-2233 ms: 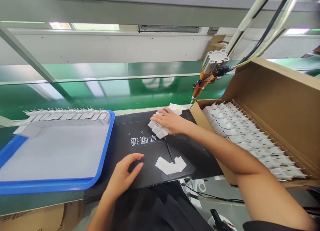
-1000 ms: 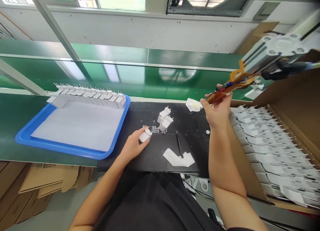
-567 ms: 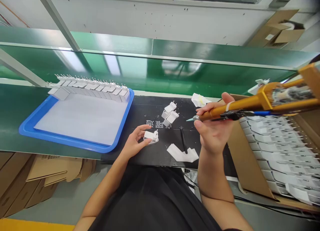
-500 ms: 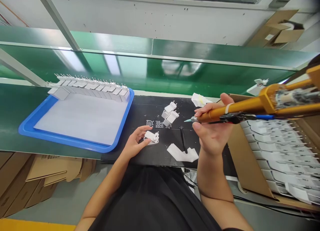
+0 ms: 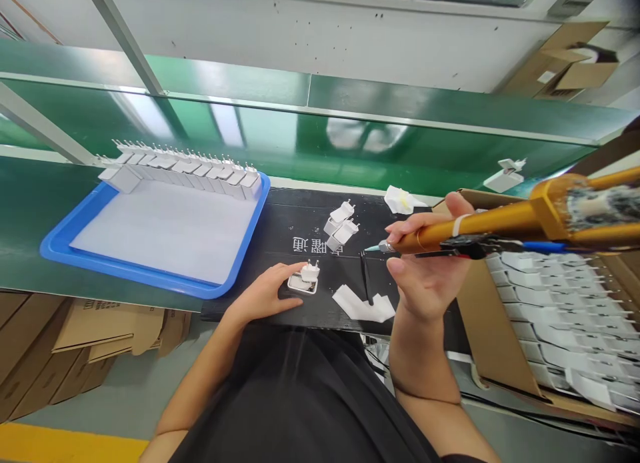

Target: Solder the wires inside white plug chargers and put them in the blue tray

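an opened charger (image 5: 305, 280) is set on the black mat (image 5: 280, 216), just beside the left hand (image 5: 265, 293), its shallow white shell (image 5: 302, 287) laid open side up and its pronged end (image 5: 310, 271) held over it, prongs up. by the left hand the charger is only loosely framed: the index finger (image 5: 287, 270) is placed by the pronged end, where contact cannot be told for certain, and the thumb (image 5: 289, 304) is held apart from the shell, on the near side. an orange tool (image 5: 495, 224) is clamped between the thumb and fingers of the right hand (image 5: 431, 284), its pale tip (image 5: 373, 248) pointed leftward over the mat. the tip is seen right by the ends of the black tweezers (image 5: 366, 279); whether they are touched cannot be told. the tweezers' other end is laid on a white wipe (image 5: 356, 309). two more chargers (image 5: 345, 232) are stood together beyond the first. to the left, a blue tray (image 5: 220, 291) is lined along its far side with a row of chargers (image 5: 195, 173); to the right, a carton (image 5: 493, 336) is filled with rows of white parts (image 5: 555, 316).
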Demonstrator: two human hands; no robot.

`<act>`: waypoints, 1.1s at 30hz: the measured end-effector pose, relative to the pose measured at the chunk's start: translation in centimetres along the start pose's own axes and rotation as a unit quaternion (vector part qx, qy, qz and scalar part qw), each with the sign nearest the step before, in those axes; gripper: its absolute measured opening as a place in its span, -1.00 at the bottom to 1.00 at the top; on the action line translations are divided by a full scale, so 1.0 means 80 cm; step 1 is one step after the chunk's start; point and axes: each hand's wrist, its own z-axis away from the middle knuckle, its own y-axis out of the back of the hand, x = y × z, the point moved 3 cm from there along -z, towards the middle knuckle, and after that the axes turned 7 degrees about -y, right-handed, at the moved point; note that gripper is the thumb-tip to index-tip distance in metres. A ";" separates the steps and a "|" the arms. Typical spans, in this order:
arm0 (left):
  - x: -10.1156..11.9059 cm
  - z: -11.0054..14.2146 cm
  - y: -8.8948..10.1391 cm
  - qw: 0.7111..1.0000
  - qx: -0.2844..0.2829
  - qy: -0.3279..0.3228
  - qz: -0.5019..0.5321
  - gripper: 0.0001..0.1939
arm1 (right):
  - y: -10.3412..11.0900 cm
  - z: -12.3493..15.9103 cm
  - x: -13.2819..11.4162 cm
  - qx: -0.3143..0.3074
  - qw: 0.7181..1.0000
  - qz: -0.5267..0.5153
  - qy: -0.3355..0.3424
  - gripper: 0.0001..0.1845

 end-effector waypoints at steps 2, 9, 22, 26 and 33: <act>-0.003 -0.006 -0.006 0.999 0.009 0.023 -0.045 -0.48 | -0.002 0.001 -0.004 0.007 1.000 -0.003 0.003 -0.25; 0.003 -0.030 -0.034 0.989 0.131 0.036 -0.058 -0.58 | -0.019 0.007 -0.021 0.011 0.998 -0.063 0.004 -0.34; 0.045 -0.049 -0.032 0.975 0.222 -0.027 0.005 -0.55 | -0.034 0.013 -0.026 -0.039 0.991 -0.128 -0.002 -0.34; 0.054 -0.047 -0.029 0.975 0.219 -0.035 0.001 -0.56 | -0.034 0.012 -0.026 -0.030 0.991 -0.127 0.001 -0.40; 0.062 -0.044 -0.027 0.974 0.224 -0.036 -0.008 -0.55 | -0.037 0.014 -0.031 -0.013 0.996 -0.084 -0.031 -0.55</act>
